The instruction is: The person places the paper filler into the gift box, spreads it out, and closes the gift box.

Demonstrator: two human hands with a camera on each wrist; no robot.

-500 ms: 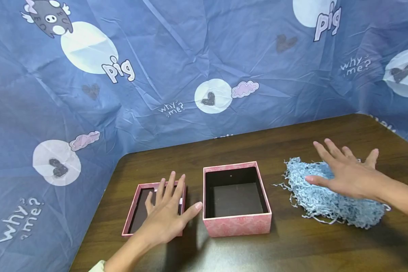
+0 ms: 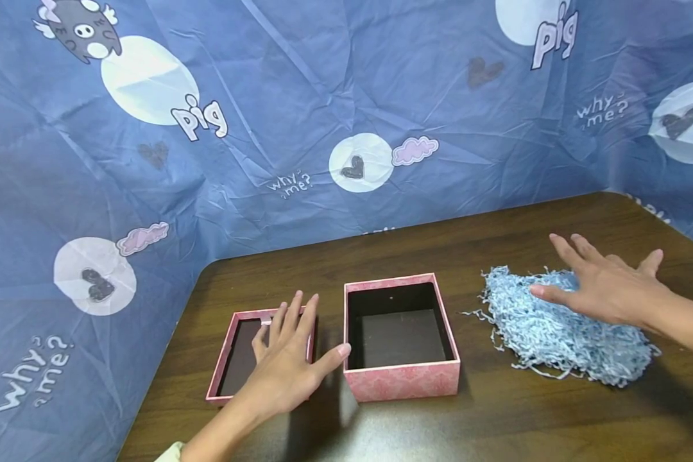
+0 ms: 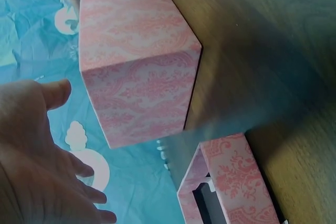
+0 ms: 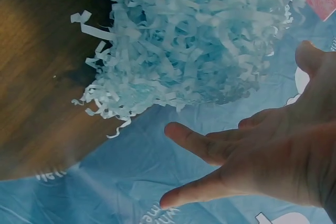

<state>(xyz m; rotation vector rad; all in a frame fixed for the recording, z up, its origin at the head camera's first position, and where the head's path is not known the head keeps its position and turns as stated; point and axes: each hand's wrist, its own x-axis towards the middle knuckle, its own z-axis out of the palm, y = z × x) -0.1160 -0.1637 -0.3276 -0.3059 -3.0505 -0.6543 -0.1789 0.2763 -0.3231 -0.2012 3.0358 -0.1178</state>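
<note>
A pink patterned box (image 2: 404, 384) with a dark inside stands without its lid in the middle of the table. To its left lies the pink box lid (image 2: 231, 359), inner side up, partly hidden by my left hand (image 2: 285, 369). That hand hovers with fingers spread, its thumb tip overlapping the box's left edge in the head view. My right hand (image 2: 612, 289) is held over a heap of light blue shredded paper (image 2: 554, 333), fingers spread and holding nothing. In the right wrist view the shredded paper (image 4: 184, 40) lies beyond the fingers.
The brown wooden table (image 2: 416, 436) has rounded far corners. Blue fabric (image 2: 289, 115) printed with pigs, hearts and words hangs behind it and along the left side. Loose paper strands stick out at the heap's left edge.
My right hand has shifted slightly right and up, uncovering more of the shredded paper's left part. The left hand has drifted a little to the right. Box and lid stay put.
</note>
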